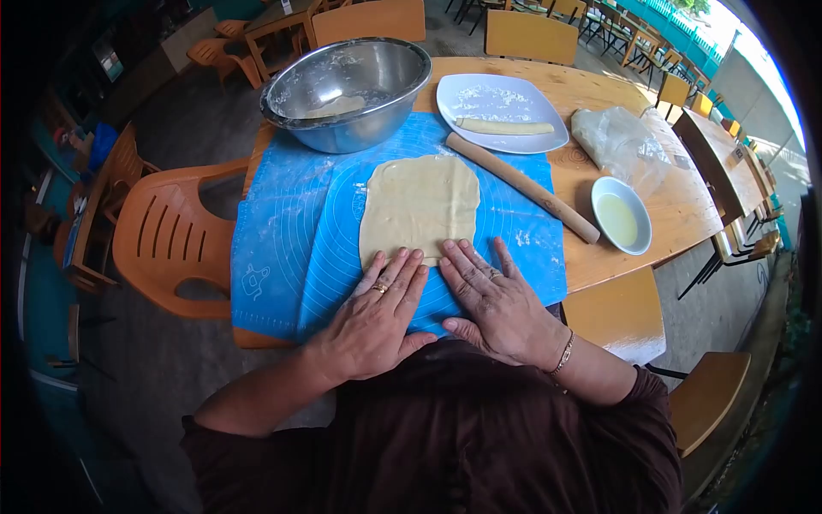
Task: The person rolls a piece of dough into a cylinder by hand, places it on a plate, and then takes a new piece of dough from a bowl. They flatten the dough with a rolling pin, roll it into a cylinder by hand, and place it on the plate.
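Note:
A flat, roughly rectangular sheet of dough (419,206) lies on the blue mat (278,223). My left hand (372,317) rests with its fingers spread and their tips on the dough's near left edge. My right hand (492,300) touches the near right edge, fingers stretched out and thumb apart. Neither hand holds anything. Right of the dough, a wooden rolling pin (522,187) lies diagonally from the mat onto the table. Behind it, a white plate (501,90) with scattered flour bears a rolled strip of dough (503,127).
A large steel bowl (368,124) with flour and some dough stands at the back left of the wooden table (599,257). At the right are a small white bowl (621,216) of pale yellow liquid and a clear plastic bag (612,141). An orange chair (171,231) stands left.

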A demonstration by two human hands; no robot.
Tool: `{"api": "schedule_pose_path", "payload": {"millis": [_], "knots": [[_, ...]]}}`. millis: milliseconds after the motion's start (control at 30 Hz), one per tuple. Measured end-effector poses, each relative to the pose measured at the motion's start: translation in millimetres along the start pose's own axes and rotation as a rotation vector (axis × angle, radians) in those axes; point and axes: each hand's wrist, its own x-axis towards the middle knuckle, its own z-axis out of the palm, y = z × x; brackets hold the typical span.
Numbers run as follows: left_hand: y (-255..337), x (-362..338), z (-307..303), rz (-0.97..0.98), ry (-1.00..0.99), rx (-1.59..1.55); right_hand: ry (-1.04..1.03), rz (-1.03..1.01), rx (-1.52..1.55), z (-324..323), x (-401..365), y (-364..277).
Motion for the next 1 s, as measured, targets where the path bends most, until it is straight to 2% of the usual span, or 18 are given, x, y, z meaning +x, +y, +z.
{"api": "schedule_pose_path", "payload": {"millis": [67, 200, 367, 433, 767, 900, 967, 1000], "knots": [[-6, 3, -6, 0.022, 0.037, -0.072, 0.044, 0.05, -0.015, -2, 3, 4], [-28, 7, -10, 0.028, 0.116, 0.008, 0.102, 0.069, -0.088, -5, 7, 4], [-8, -5, -17, 0.04, 0.094, 0.017, 0.078, 0.07, -0.077, -14, -5, -4], [-3, -10, -10, -0.015, 0.043, 0.036, 0.071, 0.08, -0.084, -10, -6, -1], [-43, 9, -19, -0.011, 0.097, 0.012, 0.185, 0.147, -0.049, -10, 2, 5], [-29, 7, -19, -0.013, 0.264, 0.061, 0.29, 0.094, -0.103, -2, 0, 7], [-32, 14, -22, -0.015, 0.319, 0.032, 0.384, 0.15, 0.09, -5, 9, 13], [-34, 17, -24, -0.014, 0.376, 0.006, 0.384, 0.146, 0.09, -5, 13, 16]]}}
